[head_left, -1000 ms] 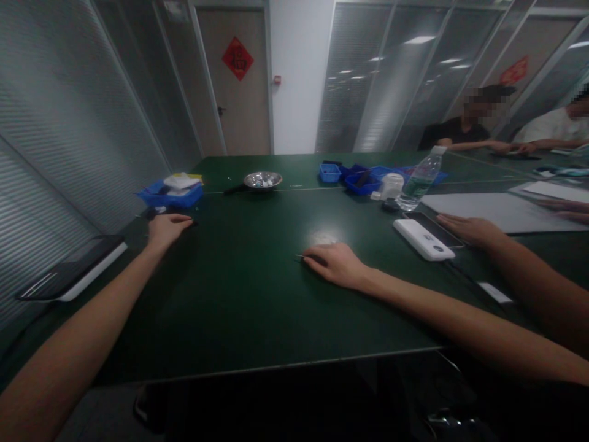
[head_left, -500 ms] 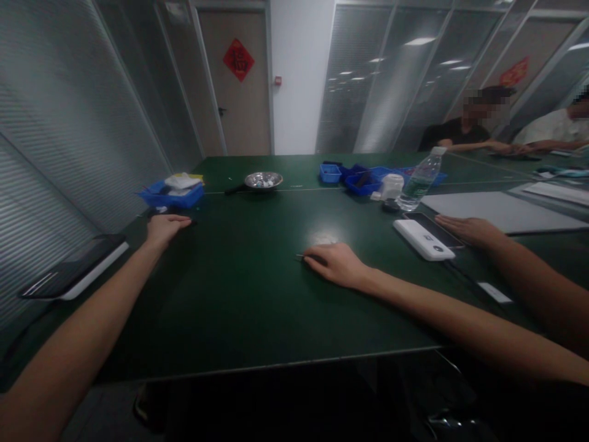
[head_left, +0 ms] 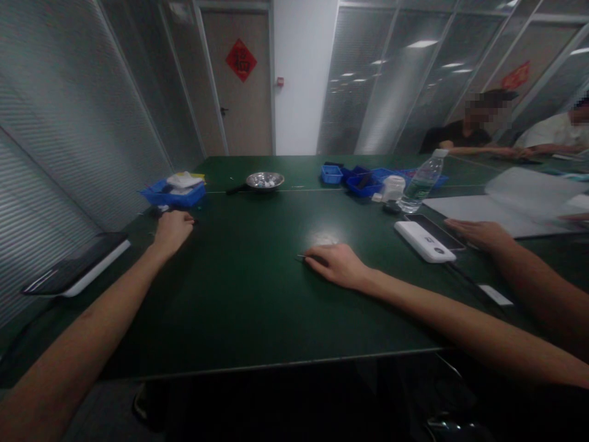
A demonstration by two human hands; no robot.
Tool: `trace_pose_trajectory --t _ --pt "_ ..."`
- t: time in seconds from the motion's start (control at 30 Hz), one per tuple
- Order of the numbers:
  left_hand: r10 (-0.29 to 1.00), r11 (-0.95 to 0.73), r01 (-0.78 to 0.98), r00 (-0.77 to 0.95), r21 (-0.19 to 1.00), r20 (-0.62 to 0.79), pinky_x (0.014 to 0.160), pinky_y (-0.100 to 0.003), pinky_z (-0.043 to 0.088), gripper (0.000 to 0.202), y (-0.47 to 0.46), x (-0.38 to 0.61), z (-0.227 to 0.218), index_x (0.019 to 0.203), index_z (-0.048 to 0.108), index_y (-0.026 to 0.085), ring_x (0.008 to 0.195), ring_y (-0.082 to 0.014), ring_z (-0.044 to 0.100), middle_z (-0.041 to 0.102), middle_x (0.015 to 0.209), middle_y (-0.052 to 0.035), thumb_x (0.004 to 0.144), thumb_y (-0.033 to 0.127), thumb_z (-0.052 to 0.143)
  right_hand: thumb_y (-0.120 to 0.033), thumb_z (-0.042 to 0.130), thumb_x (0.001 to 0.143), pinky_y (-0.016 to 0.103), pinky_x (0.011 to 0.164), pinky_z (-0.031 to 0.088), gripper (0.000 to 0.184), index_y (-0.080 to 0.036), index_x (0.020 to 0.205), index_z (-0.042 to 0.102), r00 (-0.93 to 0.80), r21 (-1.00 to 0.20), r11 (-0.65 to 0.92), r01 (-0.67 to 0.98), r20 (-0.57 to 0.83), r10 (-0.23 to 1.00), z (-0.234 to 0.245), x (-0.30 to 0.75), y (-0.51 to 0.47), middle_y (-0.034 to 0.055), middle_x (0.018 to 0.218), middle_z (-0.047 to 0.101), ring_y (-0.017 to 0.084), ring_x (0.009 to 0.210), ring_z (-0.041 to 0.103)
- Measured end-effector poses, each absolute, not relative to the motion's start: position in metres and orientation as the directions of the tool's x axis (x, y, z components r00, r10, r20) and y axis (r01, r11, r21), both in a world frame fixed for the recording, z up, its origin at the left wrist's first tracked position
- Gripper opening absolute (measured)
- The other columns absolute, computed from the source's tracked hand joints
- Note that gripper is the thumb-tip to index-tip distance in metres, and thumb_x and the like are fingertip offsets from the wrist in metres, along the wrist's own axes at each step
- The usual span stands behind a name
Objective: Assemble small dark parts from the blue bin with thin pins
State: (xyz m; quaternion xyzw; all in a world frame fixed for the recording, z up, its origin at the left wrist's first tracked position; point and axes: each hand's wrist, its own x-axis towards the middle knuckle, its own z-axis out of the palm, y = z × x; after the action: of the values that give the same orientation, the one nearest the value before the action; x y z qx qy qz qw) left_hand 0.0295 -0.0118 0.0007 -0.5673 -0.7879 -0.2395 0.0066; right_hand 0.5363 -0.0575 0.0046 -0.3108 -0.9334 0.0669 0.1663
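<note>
Your left hand (head_left: 173, 228) has just curled from flat into a loose fist, far left on the worktop (head_left: 253, 294), just beside the blue tray (head_left: 172, 195). Whether it has closed on anything, I can't tell. Your right hand (head_left: 335, 264) hasn't moved: palm down mid-worktop, fingers bunched over a thin dark tool (head_left: 300, 256), its pointed tip poking out left. Grip pinching or merely covering? Can't tell. On the right, a co-worker's sheet of paper (head_left: 529, 193) lifts.

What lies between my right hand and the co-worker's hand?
A white power bank on the green table, a dark phone beside it; head view.
</note>
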Motion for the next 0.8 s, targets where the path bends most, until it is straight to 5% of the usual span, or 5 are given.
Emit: trace_pose_trajectory --t 0.23,0.4,0.53,0.7,0.8 --pt "0.965 0.194 0.967 -0.159 -0.165 0.207 0.083 -0.046 0.051 0.034 -0.019 0.059 -0.001 0.099 0.077 0.006 0.096 -0.0401 0.068 0.072 0.098 -0.0272 0.092 0.024 0.049 -0.041 0.047 0.107 0.03 0.073 0.049 0.035 -0.021 0.123 0.07 -0.757 -0.206 0.804 0.557 0.273 0.594 0.002 0.537 -0.056 0.0072 0.104 0.077 0.02 0.083 0.071" --pt "0.957 0.166 0.935 -0.075 -0.315 0.282 0.084 -0.045 0.05 0.039 -0.026 0.076 0.001 0.101 0.078 0.005 0.113 -0.0424 0.06 0.065 0.12 -0.0296 0.093 0.023 0.044 -0.041 0.047 0.107 0.029 0.07 0.048 0.034 -0.021 0.122 0.07 -0.756 -0.202 0.803 0.56 0.271 0.596 0.002 0.537 -0.055 0.0068 0.102 0.077 0.019 0.08 0.07" --pt "0.934 0.2 0.966 -0.138 -0.162 0.331 0.083 -0.041 0.051 0.045 -0.021 0.058 -0.002 0.103 0.079 0.009 0.102 -0.035 0.064 0.068 0.116 -0.0235 0.1 0.032 0.04 -0.041 0.047 0.107 0.028 0.072 0.049 0.034 -0.021 0.124 0.069 -0.755 -0.205 0.802 0.562 0.269 0.598 0.002 0.537 -0.055 0.0064 0.104 0.077 0.018 0.082 0.07" --pt "0.856 0.321 0.877 -0.43 0.357 0.288 0.083 -0.032 0.048 0.033 -0.01 0.029 -0.004 0.105 0.079 0.017 0.092 -0.0249 0.066 0.075 0.097 -0.0077 0.092 0.044 0.065 -0.041 0.047 0.107 0.029 0.072 0.049 0.034 -0.021 0.123 0.07 -0.757 -0.214 0.801 0.559 0.263 0.598 0.002 0.538 -0.055 0.0066 0.104 0.077 0.019 0.083 0.071" --pt "0.829 0.36 0.768 -0.524 0.53 0.195 0.078 -0.029 0.046 0.034 -0.006 0.022 -0.006 0.106 0.077 0.014 0.088 -0.0204 0.063 0.074 0.09 -0.0019 0.087 0.043 0.074 -0.041 0.047 0.107 0.03 0.072 0.049 0.034 -0.02 0.122 0.07 -0.758 -0.226 0.801 0.554 0.26 0.598 0.003 0.538 -0.055 0.0069 0.102 0.077 0.019 0.08 0.07"
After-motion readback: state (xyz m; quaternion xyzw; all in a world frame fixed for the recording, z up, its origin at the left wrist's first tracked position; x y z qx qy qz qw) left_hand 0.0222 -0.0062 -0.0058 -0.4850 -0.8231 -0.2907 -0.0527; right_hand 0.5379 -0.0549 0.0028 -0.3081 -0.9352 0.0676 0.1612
